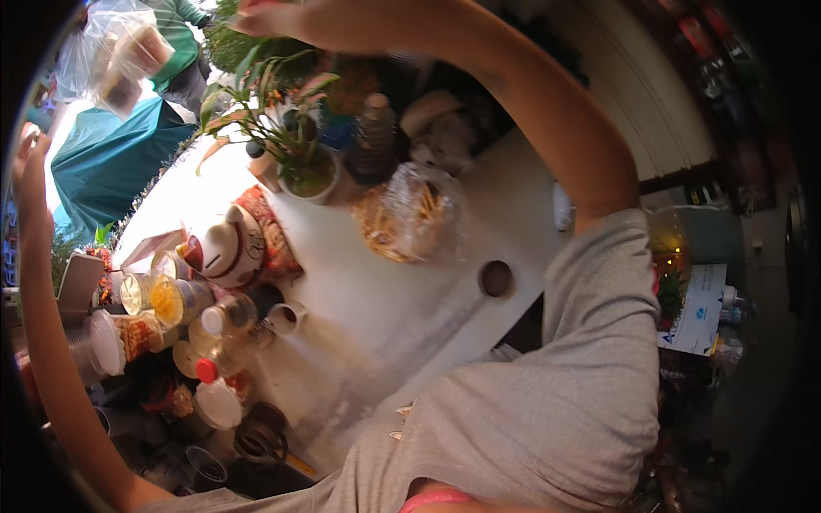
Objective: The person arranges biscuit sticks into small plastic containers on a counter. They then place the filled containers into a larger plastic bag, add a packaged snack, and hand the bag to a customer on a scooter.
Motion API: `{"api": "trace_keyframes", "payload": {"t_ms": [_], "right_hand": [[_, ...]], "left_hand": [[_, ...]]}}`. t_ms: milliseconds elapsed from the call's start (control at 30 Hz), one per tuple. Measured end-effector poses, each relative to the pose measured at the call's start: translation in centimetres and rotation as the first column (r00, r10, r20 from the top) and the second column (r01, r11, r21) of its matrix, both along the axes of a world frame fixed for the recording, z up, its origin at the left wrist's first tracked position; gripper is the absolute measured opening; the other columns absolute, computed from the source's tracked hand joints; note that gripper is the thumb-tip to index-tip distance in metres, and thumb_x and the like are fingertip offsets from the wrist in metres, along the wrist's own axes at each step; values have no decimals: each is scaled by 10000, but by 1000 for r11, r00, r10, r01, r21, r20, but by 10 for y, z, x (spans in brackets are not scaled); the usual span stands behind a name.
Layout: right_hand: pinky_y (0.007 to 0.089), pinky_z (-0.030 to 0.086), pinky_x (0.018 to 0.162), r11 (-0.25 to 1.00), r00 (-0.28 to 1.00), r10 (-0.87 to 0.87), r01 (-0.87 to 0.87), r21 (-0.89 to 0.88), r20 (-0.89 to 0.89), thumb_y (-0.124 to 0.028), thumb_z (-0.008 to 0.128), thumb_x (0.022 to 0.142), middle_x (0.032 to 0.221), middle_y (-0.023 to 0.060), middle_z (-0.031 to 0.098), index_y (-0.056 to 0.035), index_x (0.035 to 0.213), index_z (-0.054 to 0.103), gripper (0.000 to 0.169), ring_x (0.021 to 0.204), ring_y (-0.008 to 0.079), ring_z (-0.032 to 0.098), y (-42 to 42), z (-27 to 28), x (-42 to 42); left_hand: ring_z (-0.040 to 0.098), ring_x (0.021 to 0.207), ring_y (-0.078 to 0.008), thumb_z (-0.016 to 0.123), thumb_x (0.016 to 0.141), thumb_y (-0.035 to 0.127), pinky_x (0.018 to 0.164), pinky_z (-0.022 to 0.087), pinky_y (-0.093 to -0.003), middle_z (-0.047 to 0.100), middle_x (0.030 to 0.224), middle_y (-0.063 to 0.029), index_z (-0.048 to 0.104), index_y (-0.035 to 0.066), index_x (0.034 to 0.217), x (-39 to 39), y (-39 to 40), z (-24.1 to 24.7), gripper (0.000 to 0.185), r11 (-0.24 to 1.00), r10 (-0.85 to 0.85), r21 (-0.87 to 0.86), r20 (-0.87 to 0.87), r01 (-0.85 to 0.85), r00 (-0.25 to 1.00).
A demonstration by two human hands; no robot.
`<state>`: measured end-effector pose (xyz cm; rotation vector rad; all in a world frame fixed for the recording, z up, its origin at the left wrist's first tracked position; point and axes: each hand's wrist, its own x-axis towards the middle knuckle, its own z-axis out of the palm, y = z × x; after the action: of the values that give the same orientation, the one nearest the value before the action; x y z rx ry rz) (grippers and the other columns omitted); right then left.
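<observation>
My left hand (31, 151) is raised at the far left rim with its fingers bent; whether it holds anything is too small to tell. Close to it at the upper left is a clear plastic bag (118, 54) with packaged things inside. My right hand (276, 19) reaches across the top, above a leafy potted plant (308, 170), and the frame's edge cuts off part of it. Something red shows at its edge, too blurred to name. Before me on the white table (397, 308) lies a clear bag of yellow stick-shaped snacks (407, 215).
A ceramic coin bank (234, 250) sits among several plastic jars (170, 301). Nearby are a white mug (285, 319) and a red-capped bottle (215, 362). A plastic bottle (375, 128) stands behind the snacks. Beyond the table are a teal tarp (115, 160) and a person in green (176, 38).
</observation>
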<state>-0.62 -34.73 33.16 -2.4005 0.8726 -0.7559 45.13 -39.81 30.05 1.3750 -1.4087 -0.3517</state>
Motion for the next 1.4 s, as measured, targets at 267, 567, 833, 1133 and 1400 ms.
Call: {"api": "trace_keyframes", "payload": {"t_ms": [267, 567, 833, 1133, 1400], "right_hand": [[281, 459, 807, 784, 764, -579, 424, 453, 286, -97, 620, 810, 948, 105, 618, -7, 1131, 534, 344, 913, 163, 595, 170, -160, -205], [389, 399, 926, 683, 857, -515, 392, 616, 25, -266, 722, 721, 1208, 229, 447, 20, 1305, 330, 760, 1093, 333, 482, 263, -296, -224], [310, 489, 757, 778, 788, -516, 268, 568, 336, -134, 644, 749, 1015, 198, 573, 10, 1172, 489, 472, 943, 227, 575, 149, -254, -155], [240, 485, 626, 858, 639, -215, -237, 455, 739, -19, 563, 746, 957, 141, 605, 1, 1063, 578, 319, 694, 108, 582, 100, -137, -184], [239, 471, 708, 922, 969, 36, -127, 365, 246, -124, 804, 577, 1273, 159, 411, -77, 1389, 231, 995, 824, 129, 540, 95, -188, -194]], "left_hand": [[418, 1143, -216, 558, 789, 85, 995, 312, -370, 425, 1176, -126, 442, 12, 1097, -294, 262, -5, 337, 965, -242, -73, 109, 250, 964], [423, 1163, -246, 614, 829, 177, 967, 361, -350, 394, 1267, -168, 392, 17, 1240, -425, 335, -149, 494, 916, 47, 324, -672, 236, 739], [531, 586, -84, 623, 814, 191, 500, 442, -223, 589, 820, -50, 450, 14, 1238, -435, 235, -174, 491, 854, 60, 487, -443, 184, 895], [549, 539, -94, 555, 785, 60, 563, 507, -243, 573, 708, -27, 612, 2, 977, -392, 238, -104, 209, 947, 42, 282, -581, 153, 813], [236, 1270, -326, 772, 571, 288, 1047, 237, -388, 229, 1372, -229, 71, 36, 1406, -338, 244, -179, 1119, 842, -323, 460, 9, 283, 946]]}}
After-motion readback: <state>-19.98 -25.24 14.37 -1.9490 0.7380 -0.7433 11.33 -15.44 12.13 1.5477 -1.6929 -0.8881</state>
